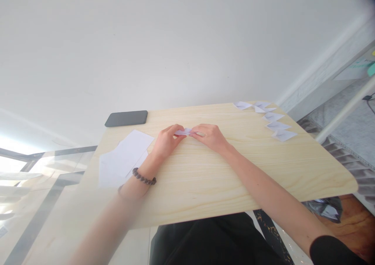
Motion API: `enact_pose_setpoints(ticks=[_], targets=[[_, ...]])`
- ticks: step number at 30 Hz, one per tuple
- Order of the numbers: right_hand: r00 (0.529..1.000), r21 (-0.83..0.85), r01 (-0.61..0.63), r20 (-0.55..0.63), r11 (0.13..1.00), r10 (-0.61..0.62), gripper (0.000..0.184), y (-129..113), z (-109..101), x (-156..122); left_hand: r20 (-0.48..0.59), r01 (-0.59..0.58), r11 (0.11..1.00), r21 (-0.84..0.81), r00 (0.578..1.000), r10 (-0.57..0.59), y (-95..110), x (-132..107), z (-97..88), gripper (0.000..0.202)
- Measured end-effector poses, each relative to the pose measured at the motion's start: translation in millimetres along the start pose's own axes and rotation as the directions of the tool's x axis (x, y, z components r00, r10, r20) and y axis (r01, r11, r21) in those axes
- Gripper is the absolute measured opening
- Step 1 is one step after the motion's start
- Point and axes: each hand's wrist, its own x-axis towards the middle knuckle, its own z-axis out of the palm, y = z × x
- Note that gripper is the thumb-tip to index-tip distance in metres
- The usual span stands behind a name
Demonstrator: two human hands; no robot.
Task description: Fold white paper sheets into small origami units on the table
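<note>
Between my two hands, just above the middle of the table, is a small piece of folded white paper [183,132]. My left hand [167,141] pinches its left end between thumb and fingers, and a dark beaded bracelet [144,176] circles that wrist. At the paper's right end my right hand [208,135] is closed on it, thumb and fingertips pressed together. The paper's exact shape is partly hidden by my fingers. Flat white sheets [125,152] lie overlapping to the left of my left hand.
A dark phone [126,118] lies at the table's back left corner. Several folded white paper pieces [283,135] line the back right of the wooden table [205,191]. A white wall [181,46] stands behind it. Below the right edge is a dark plastic bag [326,209].
</note>
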Motion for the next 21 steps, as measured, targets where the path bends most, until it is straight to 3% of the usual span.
enact_pose_setpoints(ticks=[3, 8, 15, 21], targets=[[1.0, -0.039, -0.022, 0.009, 0.999, 0.023, 0.009, -0.7, 0.1, -0.2, 0.025, 0.068, 0.998, -0.002, 0.997, -0.068, 1.1, -0.2, -0.1, 0.035], [0.996, -0.064, -0.088, 0.011, 0.994, 0.088, 0.013, -2.4, 0.6, -0.6, 0.074, 0.019, 1.0, 0.012, 0.997, -0.02, 1.7, 1.7, -1.2, 0.021], [0.994, -0.004, -0.111, 0.002, 0.994, 0.111, 0.014, -2.9, 2.4, -0.6, 0.069, -0.001, 0.998, 0.068, 0.998, -0.003, 2.1, 1.5, -0.2, 0.019], [0.993, 0.06, -0.112, 0.044, 0.992, 0.109, 0.014, -4.2, 0.0, -1.4, 0.069, -0.012, 1.0, 0.017, 0.998, 0.011, -1.7, 1.7, 0.8, 0.017]])
